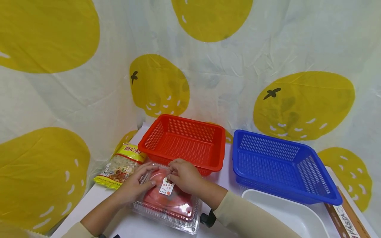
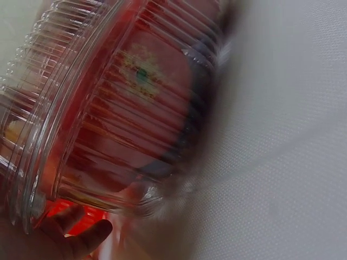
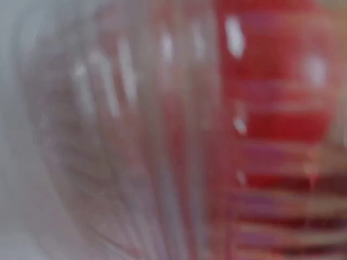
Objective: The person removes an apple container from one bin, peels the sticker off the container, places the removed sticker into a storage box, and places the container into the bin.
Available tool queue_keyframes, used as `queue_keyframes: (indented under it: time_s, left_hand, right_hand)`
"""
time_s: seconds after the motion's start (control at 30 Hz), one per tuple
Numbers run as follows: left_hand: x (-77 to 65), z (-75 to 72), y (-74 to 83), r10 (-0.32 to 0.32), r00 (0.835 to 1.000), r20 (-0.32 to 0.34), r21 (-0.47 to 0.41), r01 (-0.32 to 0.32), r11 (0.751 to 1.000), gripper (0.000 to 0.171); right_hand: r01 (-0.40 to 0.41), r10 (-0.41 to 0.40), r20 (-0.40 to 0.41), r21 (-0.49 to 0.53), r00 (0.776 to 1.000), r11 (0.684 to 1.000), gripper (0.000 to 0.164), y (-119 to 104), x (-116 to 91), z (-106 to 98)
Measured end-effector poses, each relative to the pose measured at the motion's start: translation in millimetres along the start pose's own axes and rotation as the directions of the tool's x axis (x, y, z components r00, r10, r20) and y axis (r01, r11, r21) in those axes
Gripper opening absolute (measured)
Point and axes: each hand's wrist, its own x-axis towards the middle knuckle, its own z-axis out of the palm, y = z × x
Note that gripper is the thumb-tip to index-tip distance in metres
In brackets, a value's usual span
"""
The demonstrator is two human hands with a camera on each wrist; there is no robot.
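A clear plastic clamshell box (image 1: 178, 224) with a ribbed rim holds red, apple-like contents and bears a white printed label (image 1: 165, 188) on its lid. My left hand (image 1: 138, 186) grips the box's far left corner, thumb on the lid; in the left wrist view, fingers (image 2: 89, 235) curl beside that corner below the rim. Across the far edge, my right hand (image 1: 187, 178) holds the lid with bent fingers, its thumb beside the label; the exact contact of its fingertips is hidden. Blurred in the right wrist view is the box's ribbed side (image 3: 162, 135), without the hand.
Behind the box stands a red basket (image 1: 220, 148), with a blue basket (image 1: 312, 155) to its right. A white tray (image 1: 278, 210) lies in front of the blue one. A yellow pasta bag (image 1: 122, 167) lies left; a pasta box (image 1: 346, 218) is at far right.
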Motion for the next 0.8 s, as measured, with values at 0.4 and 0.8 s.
queue_keyframes:
  time_s: [0.4,0.8]
  left_hand:
    - [2.5,-0.1,-3.2,-0.071,0.997,0.031,0.059,0.069,0.996,0.050]
    - [-0.7,-3.1,-0.2,-0.009,1.000,-0.007,0.072,0.009,0.997,0.049]
  right_hand:
    - [-0.004,-0.072,0.277,0.262,0.958,0.965,0.010,13.7,-17.3,-32.9]
    - [0.010,-0.237,0.308,0.591,0.921,0.807,0.011,23.3,-49.8,-90.9]
